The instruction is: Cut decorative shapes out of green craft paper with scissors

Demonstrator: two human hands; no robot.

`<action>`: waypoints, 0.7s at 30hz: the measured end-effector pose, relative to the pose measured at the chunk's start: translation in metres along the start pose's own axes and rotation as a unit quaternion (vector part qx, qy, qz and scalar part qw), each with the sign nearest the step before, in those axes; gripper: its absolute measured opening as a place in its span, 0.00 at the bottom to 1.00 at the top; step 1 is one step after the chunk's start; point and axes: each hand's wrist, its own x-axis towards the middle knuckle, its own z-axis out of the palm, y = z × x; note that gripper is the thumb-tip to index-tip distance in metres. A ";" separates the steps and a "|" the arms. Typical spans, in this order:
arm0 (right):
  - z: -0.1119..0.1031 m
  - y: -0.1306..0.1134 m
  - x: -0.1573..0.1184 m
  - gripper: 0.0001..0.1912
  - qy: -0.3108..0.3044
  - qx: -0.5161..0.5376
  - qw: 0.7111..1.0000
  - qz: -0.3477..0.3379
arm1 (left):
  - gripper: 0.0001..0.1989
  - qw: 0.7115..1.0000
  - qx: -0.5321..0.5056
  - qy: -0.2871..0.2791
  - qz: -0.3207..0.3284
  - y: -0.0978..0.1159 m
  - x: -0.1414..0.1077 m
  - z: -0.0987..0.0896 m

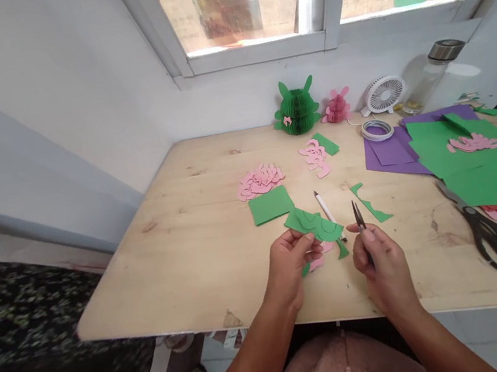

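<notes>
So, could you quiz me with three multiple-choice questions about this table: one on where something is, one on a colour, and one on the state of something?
1. Where are the big scissors?
A. On the windowsill
B. At the right side of the table
C. On the floor

2. What colour is the paper in the left hand?
A. Pink
B. Purple
C. Green

3. What is the state of the bottle?
A. Its lid is on
B. Its lid lies beside it
C. It is smashed

Answers:
1. B: they lie on the table, by the green sheets.
2. C: the cut piece pinched in that hand is green.
3. A: the metal lid sits on top of the bottle.
</notes>
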 end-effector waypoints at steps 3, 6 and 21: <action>-0.005 -0.001 -0.010 0.17 -0.066 -0.040 0.997 0.021 | 0.10 1.000 -0.006 0.014 0.013 0.000 0.000 0.002; -0.005 0.003 -0.019 0.18 -0.121 -0.073 0.988 0.056 | 0.10 0.999 -0.019 0.014 0.021 0.001 -0.001 0.003; -0.003 0.012 -0.019 0.24 -0.129 -0.148 0.978 0.067 | 0.07 0.997 -0.073 -0.012 0.027 0.003 -0.007 0.002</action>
